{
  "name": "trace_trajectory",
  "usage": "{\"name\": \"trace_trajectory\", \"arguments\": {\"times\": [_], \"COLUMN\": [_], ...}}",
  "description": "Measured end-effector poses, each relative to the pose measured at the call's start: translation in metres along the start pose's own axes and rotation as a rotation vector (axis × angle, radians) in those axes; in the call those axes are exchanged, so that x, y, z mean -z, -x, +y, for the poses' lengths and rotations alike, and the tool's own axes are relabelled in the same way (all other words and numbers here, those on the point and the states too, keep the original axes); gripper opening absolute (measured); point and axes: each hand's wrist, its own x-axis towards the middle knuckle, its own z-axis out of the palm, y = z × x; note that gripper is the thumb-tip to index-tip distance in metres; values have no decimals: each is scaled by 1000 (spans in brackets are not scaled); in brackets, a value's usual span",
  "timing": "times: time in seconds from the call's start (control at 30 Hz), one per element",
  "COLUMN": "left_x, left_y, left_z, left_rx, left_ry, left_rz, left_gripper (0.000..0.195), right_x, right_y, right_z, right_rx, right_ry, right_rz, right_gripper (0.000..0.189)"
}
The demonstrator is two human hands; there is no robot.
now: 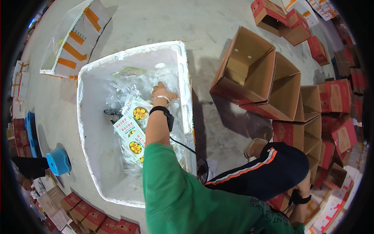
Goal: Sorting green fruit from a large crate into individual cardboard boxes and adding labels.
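Note:
My left hand (161,92) reaches down into a large white foam box (84,122), over a heap of clear plastic packaging (136,87). Its thumb is spread from the fingers, and I see nothing held in it. Below and left of this hand lie several overlapping printed cards (136,147) with pictures of yellow fruit. Another flat printed piece (130,72) lies near the box's far wall. A dark striped item (112,112) pokes out beside the cards. My right hand (305,185) rests by my bent knee (295,168), its fingers mostly hidden.
Open red-and-brown cardboard boxes (254,70) stand to the right. A second foam box (70,49) with orange tape sits at upper left. At left are a blue plastic stool (57,161) and part of another person (29,168). A black cable (190,149) runs from my left wrist.

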Motion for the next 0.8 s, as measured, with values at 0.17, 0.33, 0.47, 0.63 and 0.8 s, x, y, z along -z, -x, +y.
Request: {"name": "trace_trajectory", "arguments": {"times": [0.17, 0.33, 0.47, 0.63, 0.8], "left_x": [-11, 41, 103, 138, 141], "left_y": [7, 46, 96, 176, 237], "left_z": [-7, -40, -75, -103, -57], "left_rx": [-188, -290, -504, -336, -747], "left_ry": [54, 769, 1497, 1793, 2238], "left_rz": [73, 318, 423, 395, -104], "left_gripper": [73, 53, 35, 29, 26], "right_x": [14, 30, 43, 68, 57], "right_y": [4, 21, 20, 18, 20], "right_z": [21, 64, 62, -6, -122], "right_rx": [-64, 57, 181, 296, 623], "right_ry": [89, 325, 468, 394, 156], "right_rz": [-71, 15, 79, 341, 388], "right_gripper": [40, 26, 23, 18, 21]}}
